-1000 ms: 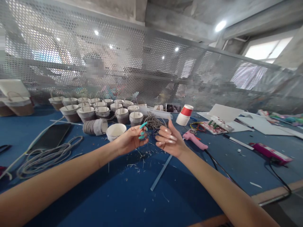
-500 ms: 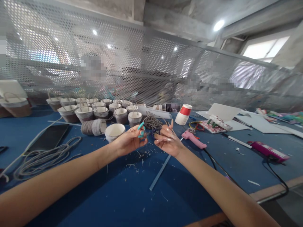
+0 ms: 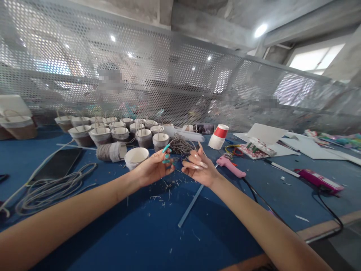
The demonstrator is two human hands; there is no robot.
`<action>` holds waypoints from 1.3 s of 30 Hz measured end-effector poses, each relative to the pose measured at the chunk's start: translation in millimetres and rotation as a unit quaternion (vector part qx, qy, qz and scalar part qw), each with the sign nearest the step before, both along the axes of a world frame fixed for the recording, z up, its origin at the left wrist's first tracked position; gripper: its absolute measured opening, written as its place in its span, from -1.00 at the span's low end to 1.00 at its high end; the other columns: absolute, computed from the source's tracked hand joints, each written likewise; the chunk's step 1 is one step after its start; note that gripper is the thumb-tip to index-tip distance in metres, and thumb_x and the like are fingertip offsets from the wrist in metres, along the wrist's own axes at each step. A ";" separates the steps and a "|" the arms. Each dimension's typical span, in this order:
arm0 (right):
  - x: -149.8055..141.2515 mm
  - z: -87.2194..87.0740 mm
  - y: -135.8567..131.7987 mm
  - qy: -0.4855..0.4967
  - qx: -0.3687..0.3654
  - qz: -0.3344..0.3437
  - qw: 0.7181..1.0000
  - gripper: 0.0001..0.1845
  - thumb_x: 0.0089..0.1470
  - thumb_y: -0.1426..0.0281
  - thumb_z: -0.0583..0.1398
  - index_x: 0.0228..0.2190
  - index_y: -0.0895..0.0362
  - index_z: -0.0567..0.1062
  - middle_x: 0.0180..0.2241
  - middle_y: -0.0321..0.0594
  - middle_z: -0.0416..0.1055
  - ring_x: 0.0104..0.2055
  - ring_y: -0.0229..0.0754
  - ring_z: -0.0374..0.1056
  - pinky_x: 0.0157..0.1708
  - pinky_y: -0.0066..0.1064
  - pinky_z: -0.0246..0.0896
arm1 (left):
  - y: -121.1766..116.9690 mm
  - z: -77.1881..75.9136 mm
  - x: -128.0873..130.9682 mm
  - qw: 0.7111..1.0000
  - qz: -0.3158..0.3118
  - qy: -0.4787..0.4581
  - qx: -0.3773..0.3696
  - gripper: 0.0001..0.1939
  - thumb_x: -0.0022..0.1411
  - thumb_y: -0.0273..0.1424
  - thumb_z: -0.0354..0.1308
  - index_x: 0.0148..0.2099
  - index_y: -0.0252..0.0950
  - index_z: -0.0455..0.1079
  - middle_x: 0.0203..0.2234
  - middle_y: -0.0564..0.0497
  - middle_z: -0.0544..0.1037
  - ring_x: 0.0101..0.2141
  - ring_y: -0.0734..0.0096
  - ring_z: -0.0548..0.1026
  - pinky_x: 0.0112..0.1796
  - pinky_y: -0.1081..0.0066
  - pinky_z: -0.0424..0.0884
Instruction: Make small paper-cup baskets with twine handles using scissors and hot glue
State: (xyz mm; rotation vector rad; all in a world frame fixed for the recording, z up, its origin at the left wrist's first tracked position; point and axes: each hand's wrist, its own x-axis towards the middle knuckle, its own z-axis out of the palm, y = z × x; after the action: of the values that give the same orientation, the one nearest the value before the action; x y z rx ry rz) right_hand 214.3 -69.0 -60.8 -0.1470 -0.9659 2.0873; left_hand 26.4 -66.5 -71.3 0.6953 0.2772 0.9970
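My left hand (image 3: 154,169), teal caps on its fingertips, is half curled with thumb and fingers in a pinch. My right hand (image 3: 200,165) faces it a short way off, fingers bent and thumb pointing up. A thin cord appears to arc between the two hands, though it blends into the heap of grey-brown cord (image 3: 180,144) behind them. Touching or just behind my left wrist is an empty white cup (image 3: 137,156). Beside it lies a cord-wrapped cup (image 3: 111,151) on its side. A pink glue gun (image 3: 231,166) rests right of my right hand.
Several small buckets with cord handles (image 3: 100,136) stand at the back left. A phone (image 3: 56,163) and coiled cord (image 3: 56,188) lie at left. A clear glue stick (image 3: 190,207), stacked paper cups (image 3: 218,137) and a magenta device (image 3: 320,180) are on the blue table (image 3: 146,241).
My right hand has shifted slightly left, its thumb a little higher. My left fingertips have tilted slightly. The cord's arc between the hands has moved; the table items stay put.
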 end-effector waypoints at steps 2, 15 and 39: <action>0.2 -0.8 -0.1 -0.002 0.006 0.006 1.000 -0.66 -0.07 0.27 0.29 -0.65 0.14 0.28 -0.79 -0.56 -0.04 -0.63 -0.43 0.01 -0.31 -0.46 0.30 | -0.8 1.9 -0.4 1.000 0.008 -0.006 -0.018 -0.73 -0.13 -0.60 0.32 -0.37 -0.30 0.33 -0.61 0.18 0.40 -0.47 0.53 0.43 -0.32 0.40 0.41; 3.9 -0.8 -0.7 0.025 0.028 0.035 0.999 -0.72 0.06 0.34 0.20 -0.62 0.14 0.33 -0.82 -0.53 -0.10 -0.67 -0.42 -0.01 -0.47 -0.55 0.15 | 1.4 -1.2 -2.8 1.000 -0.010 -0.008 -0.016 -0.72 -0.15 -0.60 0.33 -0.36 -0.33 0.34 -0.62 0.19 0.41 -0.47 0.53 0.44 -0.34 0.43 0.39; -0.8 -4.7 -1.2 0.036 -0.036 0.011 0.999 -0.79 -0.17 0.33 0.35 -0.62 0.06 0.40 -0.75 -0.57 0.17 -0.69 -0.46 -0.07 -0.58 -0.57 0.05 | 0.2 -3.5 1.6 0.999 0.046 -0.016 -0.021 -0.67 -0.24 -0.50 0.41 -0.44 -0.33 0.31 -0.60 0.17 0.40 -0.43 0.50 0.43 -0.31 0.39 0.37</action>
State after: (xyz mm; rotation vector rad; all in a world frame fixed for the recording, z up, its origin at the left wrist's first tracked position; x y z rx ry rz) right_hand 213.6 -70.2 -65.5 -0.0983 -0.8524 2.1343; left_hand 28.0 -66.3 -74.8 0.6325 0.3040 1.0869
